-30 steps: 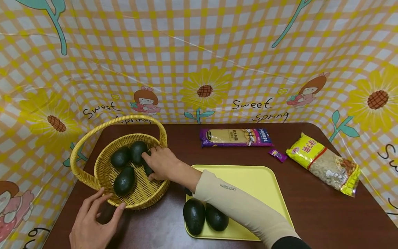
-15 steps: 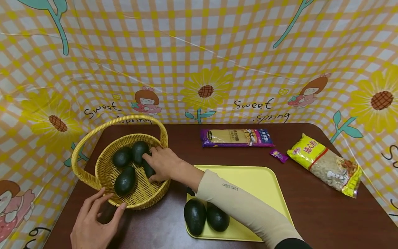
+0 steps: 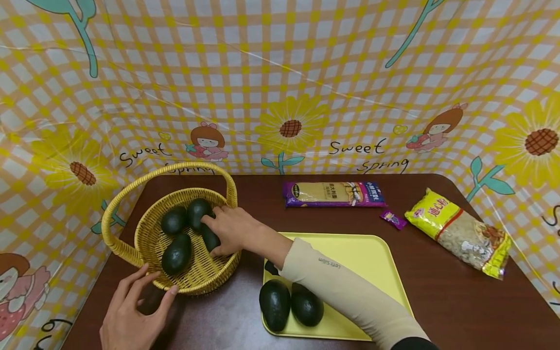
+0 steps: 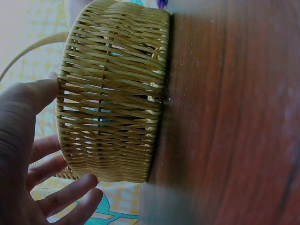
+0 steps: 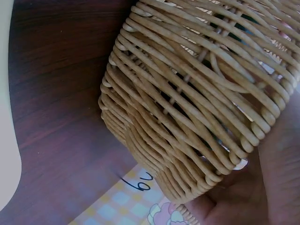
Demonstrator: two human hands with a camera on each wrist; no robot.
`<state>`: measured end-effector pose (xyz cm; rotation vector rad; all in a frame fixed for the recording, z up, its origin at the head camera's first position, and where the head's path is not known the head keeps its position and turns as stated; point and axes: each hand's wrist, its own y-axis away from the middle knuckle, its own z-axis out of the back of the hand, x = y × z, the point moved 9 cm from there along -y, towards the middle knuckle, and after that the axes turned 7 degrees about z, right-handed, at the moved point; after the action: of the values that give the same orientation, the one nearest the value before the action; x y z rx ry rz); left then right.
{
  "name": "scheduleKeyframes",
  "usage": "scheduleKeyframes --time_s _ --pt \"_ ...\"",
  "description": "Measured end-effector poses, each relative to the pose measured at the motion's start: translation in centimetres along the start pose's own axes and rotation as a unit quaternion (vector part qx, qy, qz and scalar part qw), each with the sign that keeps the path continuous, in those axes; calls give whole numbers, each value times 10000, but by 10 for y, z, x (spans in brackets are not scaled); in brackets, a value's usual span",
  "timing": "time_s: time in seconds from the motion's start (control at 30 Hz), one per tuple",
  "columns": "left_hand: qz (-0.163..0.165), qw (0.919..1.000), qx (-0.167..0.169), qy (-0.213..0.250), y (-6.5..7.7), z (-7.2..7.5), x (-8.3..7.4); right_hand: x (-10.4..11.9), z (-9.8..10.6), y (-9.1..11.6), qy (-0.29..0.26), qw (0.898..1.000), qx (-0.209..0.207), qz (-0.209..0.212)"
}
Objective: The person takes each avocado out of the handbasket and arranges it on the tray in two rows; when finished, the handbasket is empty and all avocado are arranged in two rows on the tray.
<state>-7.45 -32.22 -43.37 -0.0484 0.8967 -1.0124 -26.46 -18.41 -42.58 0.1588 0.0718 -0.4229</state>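
Note:
A round wicker basket [image 3: 220, 277] with a tall handle holds several dark green avocados on the left of the table. My right hand [image 3: 234, 231] reaches over its right rim and grips an avocado [image 3: 211, 239] lying by that side. Around it are an avocado [image 3: 200, 214] at the back, another avocado [image 3: 174, 220] to its left and an avocado [image 3: 177, 254] in front. At the front left rim, my left hand [image 3: 135, 306] rests thumb and fingertips lightly, fingers spread. In the right wrist view the basket wall [image 5: 187, 93] hides the gripped avocado.
A yellow tray [image 3: 350, 253] bears an avocado [image 3: 274, 305], a second avocado [image 3: 307, 305] and a dark piece partly under the right sleeve [image 3: 341, 282]. Behind lie a pasta packet [image 3: 332, 194], a small purple packet [image 3: 393, 219] and a yellow macaroni bag [image 3: 459, 233].
The right hand stays at the same avocado, its forearm shifted slightly to the right, showing more of the dark piece at the tray's left edge. The left hand keeps its place at the rim.

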Motion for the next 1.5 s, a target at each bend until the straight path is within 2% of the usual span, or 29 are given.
scheduleKeyframes --time_s 0.5,0.83,1.3,1.5 --pt "-34 10000 17 64 0 0 1 -1 12 14 -70 9989 -349 292" --pt "-29 10000 -28 51 1 0 1 -3 17 24 -83 9985 -443 326" --pt "-46 9999 -55 -78 0 0 0 2 25 37 142 9955 -789 500" --pt "11 10000 -49 -51 0 0 1 -1 34 45 34 9936 -1012 504"
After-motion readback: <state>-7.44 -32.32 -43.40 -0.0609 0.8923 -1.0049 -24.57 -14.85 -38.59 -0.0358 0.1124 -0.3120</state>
